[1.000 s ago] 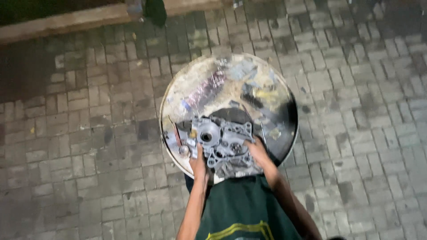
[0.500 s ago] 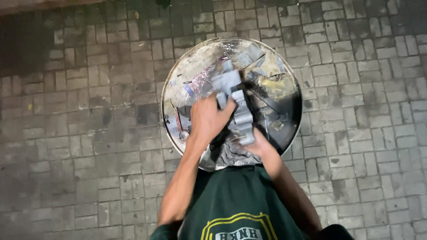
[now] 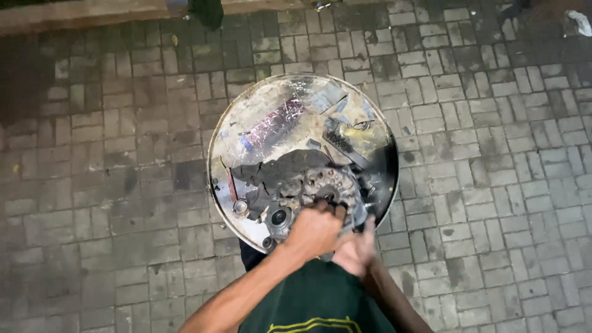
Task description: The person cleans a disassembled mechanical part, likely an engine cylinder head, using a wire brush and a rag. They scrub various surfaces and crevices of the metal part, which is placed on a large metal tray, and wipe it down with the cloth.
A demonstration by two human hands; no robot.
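At the near edge of the round metal tray, the fingers of your left hand curl down onto the grimy engine casing — gripping its rim, as far as can be seen. Your right hand sits just beside it, fingers loosely spread against the casing's lower edge. The casing lies on a dark rag in the tray, with a red-handled tool at its left — brick paving all round.

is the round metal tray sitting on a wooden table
No, the round metal tray lies over grey brick paving, with both the left hand and right hand on the engine part in it.
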